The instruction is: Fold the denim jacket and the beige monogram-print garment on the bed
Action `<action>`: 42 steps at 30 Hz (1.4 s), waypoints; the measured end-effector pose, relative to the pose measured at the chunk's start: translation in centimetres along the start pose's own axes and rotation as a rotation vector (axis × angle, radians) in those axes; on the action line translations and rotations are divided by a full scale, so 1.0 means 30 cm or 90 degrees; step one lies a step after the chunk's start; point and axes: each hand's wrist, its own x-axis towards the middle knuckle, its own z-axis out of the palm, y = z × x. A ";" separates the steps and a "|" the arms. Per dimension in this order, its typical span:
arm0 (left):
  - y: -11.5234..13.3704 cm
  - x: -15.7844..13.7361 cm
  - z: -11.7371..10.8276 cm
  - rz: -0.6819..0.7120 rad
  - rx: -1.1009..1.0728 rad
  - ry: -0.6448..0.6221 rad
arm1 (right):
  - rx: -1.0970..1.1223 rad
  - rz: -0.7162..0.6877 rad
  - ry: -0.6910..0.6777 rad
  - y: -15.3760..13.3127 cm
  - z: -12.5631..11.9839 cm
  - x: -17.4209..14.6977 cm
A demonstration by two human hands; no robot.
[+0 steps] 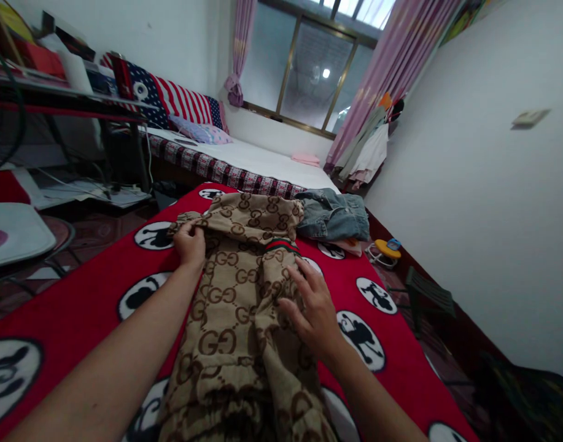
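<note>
A tan jacket (223, 291) with a brown letter pattern lies spread on a red cloth (101, 285) printed with black cats in white circles. Its gathered hem is toward me, and a sleeve with a green and red stripe runs down its right side. My left hand (190, 244) is closed on the jacket's fabric at the far left edge, fingertips partly hidden by the cloth. Over the right sleeve, my right hand (311, 301) rests with its fingers apart, touching the fabric and gripping nothing. Just beyond, a folded denim garment (334, 215) lies on other clothing.
Behind the red surface stands a bed (263, 161) with a white sheet and a pillow (202, 132). At left are a cluttered desk (120, 109) and a white chair (16, 236). A yellow stool (387, 248) and a dark folding stool (428, 291) stand along the right wall.
</note>
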 end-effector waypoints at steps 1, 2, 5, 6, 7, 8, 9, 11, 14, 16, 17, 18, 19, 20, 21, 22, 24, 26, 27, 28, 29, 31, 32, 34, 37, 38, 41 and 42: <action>0.007 -0.002 -0.004 0.006 0.014 0.000 | -0.049 -0.015 -0.031 0.018 0.041 0.013; 0.016 -0.003 -0.010 0.019 0.027 0.001 | -0.086 -0.026 -0.080 0.032 0.082 0.021; 0.062 0.004 -0.036 0.111 0.058 0.024 | -0.145 -0.048 -0.175 0.034 0.175 0.036; 0.089 0.005 -0.045 0.158 0.065 0.039 | -0.159 -0.053 -0.171 0.026 0.194 0.041; 0.124 0.004 -0.052 0.207 0.068 0.047 | -0.169 -0.054 -0.156 0.015 0.207 0.047; 0.166 -0.003 -0.057 0.252 0.064 0.042 | -0.173 -0.052 -0.132 0.005 0.217 0.053; 0.213 -0.016 -0.057 0.293 0.052 0.020 | -0.170 -0.049 -0.100 -0.003 0.227 0.059; 0.307 -0.065 -0.040 0.358 0.010 -0.090 | -0.144 -0.049 -0.024 -0.008 0.248 0.066; 0.399 -0.177 0.036 0.427 -0.035 -0.349 | -0.095 -0.074 0.063 0.005 0.280 0.065; 0.405 -0.250 0.116 0.503 -0.012 -0.514 | -0.071 -0.081 0.081 0.015 0.290 0.060; 0.393 -0.277 0.161 0.564 0.017 -0.591 | -0.059 -0.075 0.079 0.018 0.291 0.057; 0.376 -0.296 0.208 0.633 0.058 -0.663 | -0.048 -0.065 0.073 0.019 0.288 0.054; 0.357 -0.305 0.255 0.705 0.106 -0.726 | -0.037 -0.052 0.065 0.018 0.285 0.052; 0.337 -0.305 0.301 0.771 0.159 -0.774 | -0.028 -0.040 0.060 0.017 0.281 0.050; 0.320 -0.294 0.345 0.821 0.214 -0.805 | -0.019 -0.033 0.058 0.016 0.278 0.049; 0.307 -0.275 0.387 0.854 0.266 -0.815 | -0.011 -0.033 0.060 0.016 0.277 0.048; 0.291 -0.217 0.461 0.878 0.355 -0.792 | 0.003 -0.040 0.067 0.017 0.278 0.046; 0.284 -0.147 0.523 0.876 0.427 -0.749 | 0.014 -0.042 0.069 0.021 0.283 0.044; 0.279 -0.114 0.549 0.867 0.460 -0.729 | 0.019 -0.040 0.068 0.023 0.286 0.044; 0.270 -0.085 0.573 0.850 0.494 -0.713 | 0.022 -0.039 0.067 0.025 0.288 0.043; 0.257 -0.062 0.593 0.826 0.525 -0.702 | 0.024 -0.036 0.067 0.026 0.290 0.043; 0.217 -0.034 0.627 0.760 0.579 -0.696 | 0.025 -0.031 0.063 0.027 0.293 0.040; 0.191 -0.030 0.641 0.719 0.599 -0.701 | 0.024 -0.029 0.059 0.026 0.293 0.039; 0.134 -0.033 0.665 0.630 0.619 -0.722 | 0.021 -0.024 0.049 0.024 0.293 0.035; 0.063 -0.049 0.693 0.521 0.624 -0.738 | 0.020 -0.022 0.036 0.018 0.290 0.031; 0.048 -0.053 0.699 0.502 0.621 -0.737 | 0.022 -0.020 0.032 0.016 0.290 0.031; 0.037 -0.057 0.706 0.493 0.601 -0.718 | 0.035 -0.009 0.024 0.013 0.288 0.035; 0.044 -0.057 0.703 0.495 0.591 -0.705 | 0.037 -0.005 0.021 0.013 0.287 0.036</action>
